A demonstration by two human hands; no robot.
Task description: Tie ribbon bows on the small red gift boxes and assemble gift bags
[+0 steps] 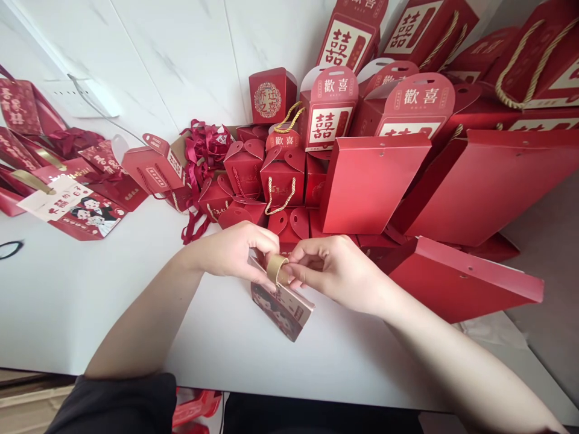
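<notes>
A small gift box [283, 310] printed with a cartoon couple stands tilted over the white table, its top facing me. A gold ribbon loop [277, 269] rises from that top. My left hand [237, 250] is closed at the box's upper left, thumb against the top beside the loop. Its fingers behind the box are partly hidden. From the other side, my right hand [337, 268] pinches the gold ribbon loop between thumb and fingertips.
Stacked red gift boxes [283, 169] and large red boxes [375, 187] fill the table's back and right. Dark red ribbons [205, 150] lie heaped beside them. Finished-looking cartoon box [85, 211] and other red boxes lie at left. A wall socket [81, 99] is behind.
</notes>
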